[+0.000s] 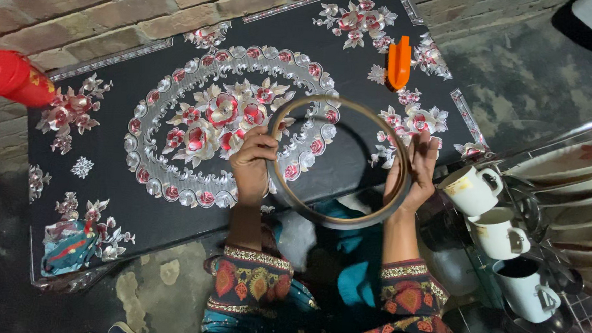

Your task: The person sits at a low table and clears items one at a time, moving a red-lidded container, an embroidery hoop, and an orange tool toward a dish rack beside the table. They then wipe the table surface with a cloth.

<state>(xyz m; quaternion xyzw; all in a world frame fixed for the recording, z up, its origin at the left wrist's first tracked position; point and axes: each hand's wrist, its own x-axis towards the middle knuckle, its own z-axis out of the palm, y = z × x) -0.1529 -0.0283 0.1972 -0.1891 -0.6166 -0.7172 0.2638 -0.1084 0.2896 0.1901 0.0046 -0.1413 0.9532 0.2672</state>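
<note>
From the head camera, looking straight down, a large black panel (355,61) lay flat, covered in raised silver and red flower work, with an oval wreath of blossoms (224,125) at its middle and a silver border along its edges. Above it ran a brick wall (115,8), and to the right and below lay rough, stained concrete floor (523,84).

A thin metal ring (337,219) was held over the panel's near edge, partly above the wreath. The left hand (252,164) was clenched on the ring's left side, fingers curled over the rim. The right hand (414,169) pressed its open palm and straight fingers against the ring's right side, steadying it rather than closing around it.

An orange plastic tool (399,62) rested on the panel near the upper right flowers. A red cylindrical container (10,76) lay at the far left by the wall. At the right, three white cups (498,231) stood in a wire rack (573,296) beside stacked plates (573,167). Embroidered sleeves (253,282) and teal cloth filled the lower middle.
</note>
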